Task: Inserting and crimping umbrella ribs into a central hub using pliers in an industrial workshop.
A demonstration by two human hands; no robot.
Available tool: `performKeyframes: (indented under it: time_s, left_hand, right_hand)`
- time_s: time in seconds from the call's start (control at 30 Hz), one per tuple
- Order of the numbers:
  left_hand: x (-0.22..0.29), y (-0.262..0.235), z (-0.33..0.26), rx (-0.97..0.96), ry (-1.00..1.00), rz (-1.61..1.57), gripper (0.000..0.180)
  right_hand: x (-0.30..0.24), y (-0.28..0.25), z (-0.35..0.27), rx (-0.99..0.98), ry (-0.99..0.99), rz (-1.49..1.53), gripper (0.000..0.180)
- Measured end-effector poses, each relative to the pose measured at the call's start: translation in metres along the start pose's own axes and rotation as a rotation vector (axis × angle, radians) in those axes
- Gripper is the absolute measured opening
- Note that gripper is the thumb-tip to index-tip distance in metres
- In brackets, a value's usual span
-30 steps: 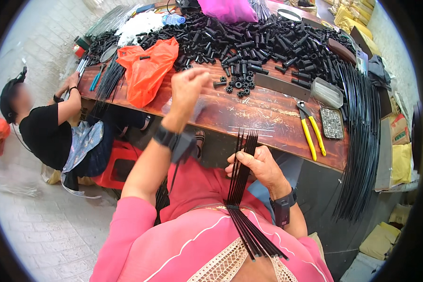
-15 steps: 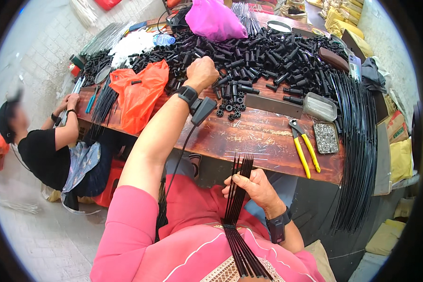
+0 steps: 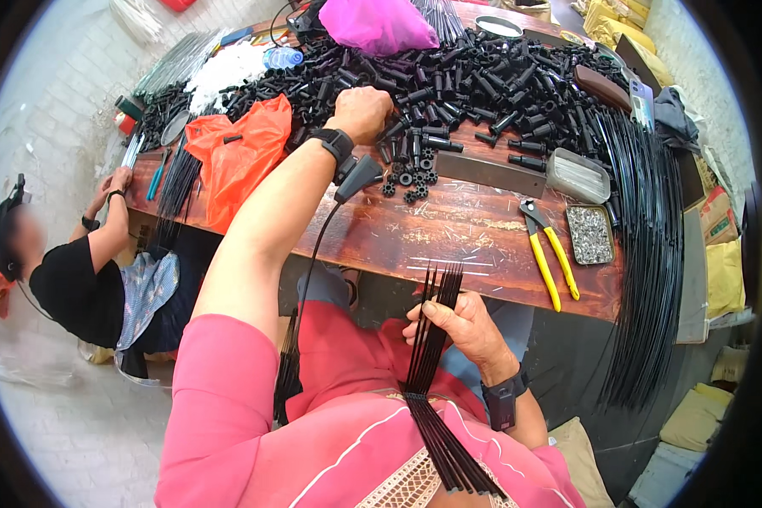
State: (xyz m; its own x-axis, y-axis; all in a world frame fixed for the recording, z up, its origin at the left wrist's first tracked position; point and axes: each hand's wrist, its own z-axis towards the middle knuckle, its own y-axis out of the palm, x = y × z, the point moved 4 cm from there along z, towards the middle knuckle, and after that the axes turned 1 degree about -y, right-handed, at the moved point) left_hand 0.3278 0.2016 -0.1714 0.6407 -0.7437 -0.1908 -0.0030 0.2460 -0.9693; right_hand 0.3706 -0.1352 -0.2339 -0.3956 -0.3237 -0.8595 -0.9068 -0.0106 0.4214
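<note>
your right hand [image 3: 466, 328] holds a bundle of thin black rods [image 3: 427, 351], its upper tips showing against the near edge of the table [image 3: 356, 229]. your left hand [image 3: 361, 115] is at the near side of the pile of black tubes [image 3: 483, 89], its fingertips hidden, so i can't tell whether it holds any. yellow-handled pliers [image 3: 545, 271] lie by the surface's near right corner, beside a tray [image 3: 593, 263] of small bits [image 3: 590, 235].

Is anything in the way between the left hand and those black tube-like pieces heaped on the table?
Nothing visible is: the left hand is right at the heap of black pieces. The orange bag lies to its left, out of the way. Its fingertips are hidden, so contact can't be confirmed.
</note>
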Motion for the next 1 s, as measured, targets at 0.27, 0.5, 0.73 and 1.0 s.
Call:
performKeyframes:
  time_s: [0.27,0.5,0.73,1.0]
  left_hand:
    - [-0.032,-0.035,-0.044,0.372,-0.23,-0.952,0.023]
    - [-0.028,-0.021,-0.139,0.182,-0.567,-2.115,0.012]
    - [-0.003,-0.006,-0.142,0.297,-0.398,-1.094,0.01]
    - [0.012,-0.014,-0.126,0.213,-0.245,-0.411,0.025]
  right_hand:
    - [-0.004,0.001,-0.003,0.003,-0.007,-0.022,0.03]
    - [-0.004,0.01,-0.005,-0.014,-0.009,-0.092,0.029]
    - [-0.004,0.017,-0.007,-0.024,-0.059,-0.102,0.029]
    - [0.0,0.016,-0.005,-0.041,-0.099,-0.129,0.03]
